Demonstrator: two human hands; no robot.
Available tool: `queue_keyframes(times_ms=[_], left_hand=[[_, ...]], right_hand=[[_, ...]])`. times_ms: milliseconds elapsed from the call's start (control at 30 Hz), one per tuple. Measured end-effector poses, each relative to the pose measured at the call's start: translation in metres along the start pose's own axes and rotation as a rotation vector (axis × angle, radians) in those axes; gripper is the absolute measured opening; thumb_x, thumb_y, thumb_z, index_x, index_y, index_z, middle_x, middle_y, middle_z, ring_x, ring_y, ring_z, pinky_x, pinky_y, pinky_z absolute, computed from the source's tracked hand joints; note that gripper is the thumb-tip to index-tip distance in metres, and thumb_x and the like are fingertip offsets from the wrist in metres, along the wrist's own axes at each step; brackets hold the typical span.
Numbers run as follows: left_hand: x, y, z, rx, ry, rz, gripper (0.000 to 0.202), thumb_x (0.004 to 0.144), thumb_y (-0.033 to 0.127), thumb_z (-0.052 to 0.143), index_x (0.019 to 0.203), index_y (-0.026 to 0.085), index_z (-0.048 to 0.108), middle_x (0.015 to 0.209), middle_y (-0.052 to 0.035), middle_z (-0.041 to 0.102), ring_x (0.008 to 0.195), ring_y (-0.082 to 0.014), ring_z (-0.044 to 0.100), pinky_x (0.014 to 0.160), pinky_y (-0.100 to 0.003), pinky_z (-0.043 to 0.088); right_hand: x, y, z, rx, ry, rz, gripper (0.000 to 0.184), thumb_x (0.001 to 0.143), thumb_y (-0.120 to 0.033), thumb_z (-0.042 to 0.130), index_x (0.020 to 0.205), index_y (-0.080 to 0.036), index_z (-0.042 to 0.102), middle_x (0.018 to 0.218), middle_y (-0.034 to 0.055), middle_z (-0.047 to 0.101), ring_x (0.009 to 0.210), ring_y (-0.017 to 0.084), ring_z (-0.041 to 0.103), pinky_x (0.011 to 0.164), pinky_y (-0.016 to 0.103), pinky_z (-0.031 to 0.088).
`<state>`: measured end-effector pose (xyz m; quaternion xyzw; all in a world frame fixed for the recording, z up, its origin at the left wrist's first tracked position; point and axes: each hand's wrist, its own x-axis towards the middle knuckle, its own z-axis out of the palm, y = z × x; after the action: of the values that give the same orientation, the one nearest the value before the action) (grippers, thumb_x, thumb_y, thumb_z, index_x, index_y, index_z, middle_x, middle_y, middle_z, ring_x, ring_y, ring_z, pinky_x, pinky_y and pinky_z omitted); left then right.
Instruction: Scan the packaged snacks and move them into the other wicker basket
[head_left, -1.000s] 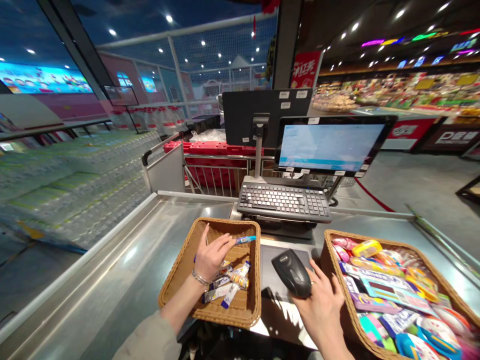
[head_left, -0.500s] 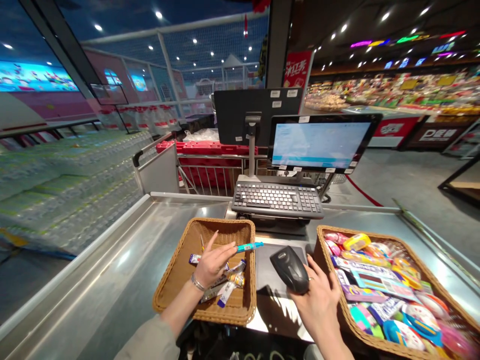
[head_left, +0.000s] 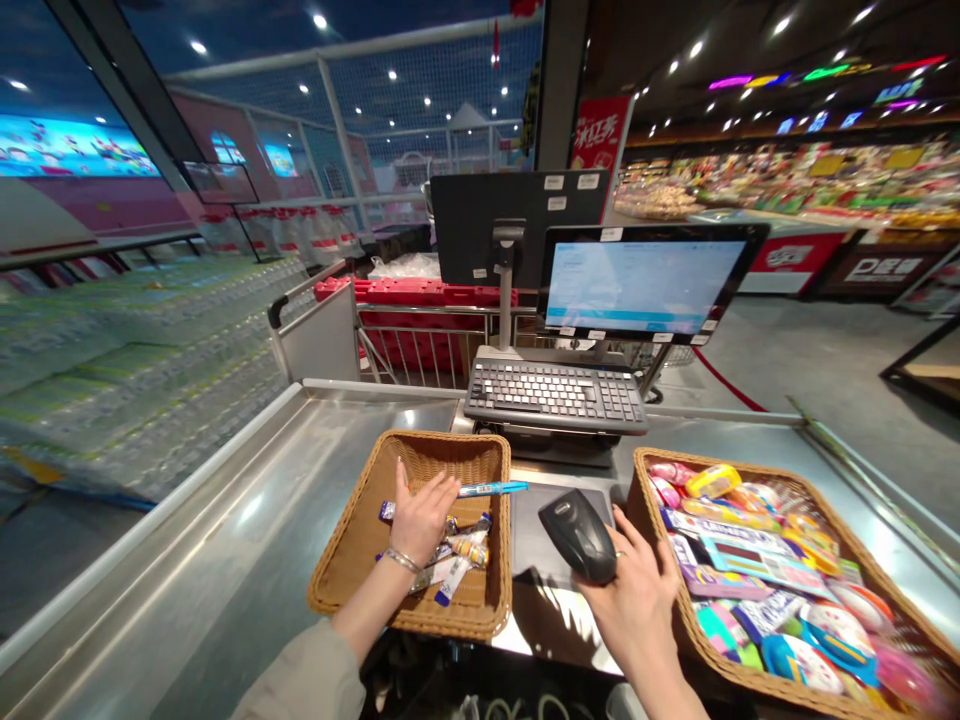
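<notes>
My left hand (head_left: 421,520) is over the left wicker basket (head_left: 341,540), palm down, one finger stretched up. Its other fingers are closed on the near end of a slim blue pen (head_left: 493,488) with a small printed label. The pen points right, across the basket's rim. Inside that basket, small wrapped items (head_left: 459,565) lie below the hand, partly hidden by it. My right hand (head_left: 636,590) is wrapped round a black barcode scanner (head_left: 576,535), tilted with its head toward the left basket.
On the right, a second wicker basket (head_left: 651,500) is full of colourful small packaged goods (head_left: 757,560). A keyboard (head_left: 551,393) stands behind, under a lit monitor (head_left: 645,285) and a dark screen back (head_left: 480,225). The metal counter (head_left: 225,560) runs left of the baskets.
My left hand has shifted slightly left, and more of the blue pen shows beyond its fingers. My right hand and the scanner have hardly moved.
</notes>
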<state>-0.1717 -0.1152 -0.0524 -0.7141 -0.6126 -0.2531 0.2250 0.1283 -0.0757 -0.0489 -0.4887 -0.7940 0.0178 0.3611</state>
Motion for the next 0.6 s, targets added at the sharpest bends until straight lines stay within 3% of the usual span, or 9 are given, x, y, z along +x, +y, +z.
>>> queue_keyframes(times_ms=[367,600], left_hand=[[0.025,0.009,-0.007,0.041,0.149,0.031,0.031,0.091,0.01,0.053,0.112,0.029,0.066,0.105,0.0005,0.075,0.11,-0.0246,0.066,0.112,-0.072,-0.004],[0.041,0.02,-0.006,0.043,0.178,0.063,0.03,0.092,0.012,0.053,0.111,0.031,0.066,0.101,0.0016,0.076,0.109,-0.025,0.066,0.111,-0.073,-0.004]], right_hand=[[0.003,-0.005,-0.01,-0.019,-0.017,-0.002,0.019,0.074,-0.028,0.057,0.09,-0.025,0.066,0.112,0.0037,0.07,0.123,0.029,0.052,0.109,0.056,0.016],[0.008,-0.012,-0.018,-0.058,0.007,-0.066,0.017,0.074,-0.027,0.058,0.09,-0.025,0.066,0.112,0.0036,0.07,0.124,0.03,0.051,0.109,0.056,0.015]])
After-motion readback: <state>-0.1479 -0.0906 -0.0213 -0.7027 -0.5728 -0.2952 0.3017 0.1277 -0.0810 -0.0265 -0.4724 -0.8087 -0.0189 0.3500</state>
